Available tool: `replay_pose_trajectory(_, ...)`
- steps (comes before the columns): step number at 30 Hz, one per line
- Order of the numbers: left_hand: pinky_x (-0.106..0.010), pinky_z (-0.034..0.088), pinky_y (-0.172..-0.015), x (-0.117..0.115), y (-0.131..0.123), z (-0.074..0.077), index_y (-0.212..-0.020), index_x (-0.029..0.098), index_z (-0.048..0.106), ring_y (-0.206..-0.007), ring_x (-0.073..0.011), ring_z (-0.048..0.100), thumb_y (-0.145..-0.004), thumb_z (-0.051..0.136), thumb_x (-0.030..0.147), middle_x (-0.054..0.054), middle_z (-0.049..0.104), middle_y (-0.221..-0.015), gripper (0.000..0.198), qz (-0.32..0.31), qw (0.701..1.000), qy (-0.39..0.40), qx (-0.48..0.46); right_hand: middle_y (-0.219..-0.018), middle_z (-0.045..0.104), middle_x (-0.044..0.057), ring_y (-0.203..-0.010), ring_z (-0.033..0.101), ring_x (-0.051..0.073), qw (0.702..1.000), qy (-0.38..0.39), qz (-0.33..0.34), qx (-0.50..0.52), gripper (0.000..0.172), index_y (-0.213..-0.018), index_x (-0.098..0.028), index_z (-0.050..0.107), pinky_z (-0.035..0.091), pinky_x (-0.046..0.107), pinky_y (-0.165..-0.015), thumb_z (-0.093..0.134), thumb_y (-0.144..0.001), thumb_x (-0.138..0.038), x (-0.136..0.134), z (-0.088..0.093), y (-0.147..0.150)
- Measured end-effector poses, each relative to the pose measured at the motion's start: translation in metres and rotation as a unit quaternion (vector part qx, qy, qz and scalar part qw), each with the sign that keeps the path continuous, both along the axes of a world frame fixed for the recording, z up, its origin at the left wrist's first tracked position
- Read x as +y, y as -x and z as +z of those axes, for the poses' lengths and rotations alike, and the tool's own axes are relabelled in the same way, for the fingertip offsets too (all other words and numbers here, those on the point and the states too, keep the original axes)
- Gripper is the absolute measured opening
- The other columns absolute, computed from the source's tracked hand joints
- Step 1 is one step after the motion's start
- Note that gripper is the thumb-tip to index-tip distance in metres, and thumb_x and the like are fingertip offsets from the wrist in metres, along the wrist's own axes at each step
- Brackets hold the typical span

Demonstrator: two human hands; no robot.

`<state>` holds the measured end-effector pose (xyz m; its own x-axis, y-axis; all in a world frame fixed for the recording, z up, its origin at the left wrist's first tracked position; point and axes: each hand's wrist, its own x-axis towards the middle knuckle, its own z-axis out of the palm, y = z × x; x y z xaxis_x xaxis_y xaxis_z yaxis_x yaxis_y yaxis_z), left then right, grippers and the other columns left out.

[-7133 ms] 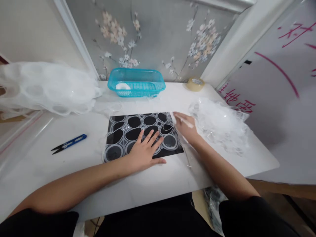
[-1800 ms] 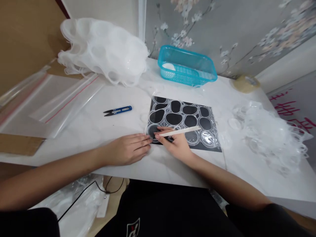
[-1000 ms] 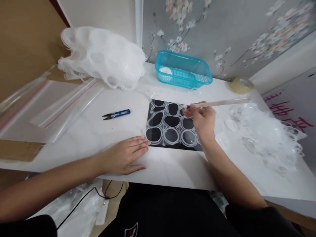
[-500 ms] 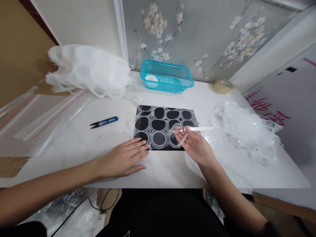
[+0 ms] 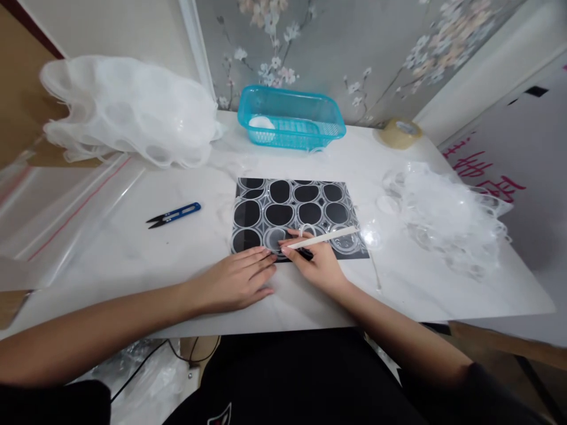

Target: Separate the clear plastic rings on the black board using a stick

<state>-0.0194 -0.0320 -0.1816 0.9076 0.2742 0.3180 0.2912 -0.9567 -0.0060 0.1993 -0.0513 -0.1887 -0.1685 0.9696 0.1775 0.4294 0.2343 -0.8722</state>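
Observation:
A black sheet printed with rows of white-edged rounded shapes lies on the white table, under a sheet of clear film whose extent I cannot make out. My left hand rests flat at its lower left edge, fingers stretched out and together, holding nothing. Just to the right, my right hand is closed in a pinch round a slim white stick-like tool, which slants up to the right. Its working tip is hidden by the fingers. A translucent disc lies over a bottom-row shape by the right fingertips.
Blue thread snips lie to the left, beside clear plastic bags. Translucent sheets with round holes are heaped behind them. A turquoise basket and a tape roll stand at the back. Clear plastic scraps pile up on the right.
My right hand has moved left and down onto the sheet with the white tool, bringing the translucent disc closer to my left fingertips. My left hand stays flat. The view has shifted slightly.

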Motion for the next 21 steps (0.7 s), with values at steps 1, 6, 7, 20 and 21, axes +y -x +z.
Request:
replay_pose_trajectory(1,-0.034,0.036,-0.109,0.000,0.000,0.000,-0.113,0.009,0.061,-0.115,-0.0200,0.059,-0.098,0.040,0.039,-0.012,0.065,-0.120,0.039,-0.001,1.000,0.002,-0.003,-0.098,0.074,0.005,-0.114,0.060,0.025,1.000,0.002,-0.004,0.001,0.013,-0.090,-0.023,0.070,0.047,0.044,-0.098,0.059,-0.086,-0.029,0.000,0.000,0.000)
replay_pose_trajectory(6,-0.036,0.037,-0.108,0.001,-0.001,-0.002,-0.115,0.007,0.060,-0.116,-0.0222,0.058,-0.098,0.040,0.039,-0.015,0.063,-0.121,0.041,-0.009,1.000,0.020,0.000,-0.096,0.074,0.004,-0.115,0.060,0.025,1.000,-0.004,-0.008,-0.019,0.013,-0.089,-0.025,0.071,0.047,0.044,-0.098,0.058,-0.086,-0.028,-0.001,-0.001,0.001)
replay_pose_trajectory(7,-0.037,0.038,-0.108,0.001,-0.001,-0.002,-0.115,0.007,0.059,-0.117,-0.0229,0.057,-0.098,0.040,0.039,-0.016,0.062,-0.123,0.041,-0.010,0.999,0.030,0.007,-0.095,0.074,0.005,-0.115,0.059,0.025,0.999,-0.014,-0.005,-0.030,0.014,-0.089,-0.025,0.071,0.048,0.043,-0.098,0.057,-0.087,-0.027,-0.002,-0.001,0.001)
replay_pose_trajectory(20,-0.042,0.037,-0.108,0.000,0.002,0.003,-0.113,0.004,0.057,-0.123,-0.0303,0.051,-0.091,0.047,0.051,-0.022,0.056,-0.127,0.053,-0.024,0.994,0.103,0.015,-0.092,0.073,0.007,-0.077,0.069,0.021,0.971,-0.074,-0.181,-0.139,0.023,-0.086,-0.021,0.070,0.054,0.032,-0.070,0.049,-0.090,-0.028,0.038,0.008,-0.035)
replay_pose_trajectory(21,-0.042,0.037,-0.108,0.001,0.003,0.003,-0.113,0.004,0.057,-0.122,-0.0300,0.051,-0.091,0.046,0.052,-0.022,0.056,-0.127,0.054,-0.025,0.994,0.101,0.016,-0.087,0.073,0.007,-0.072,0.068,0.020,0.960,-0.076,-0.248,-0.107,0.025,-0.081,-0.019,0.070,0.054,0.032,-0.067,0.050,-0.090,-0.031,0.042,0.012,-0.046)
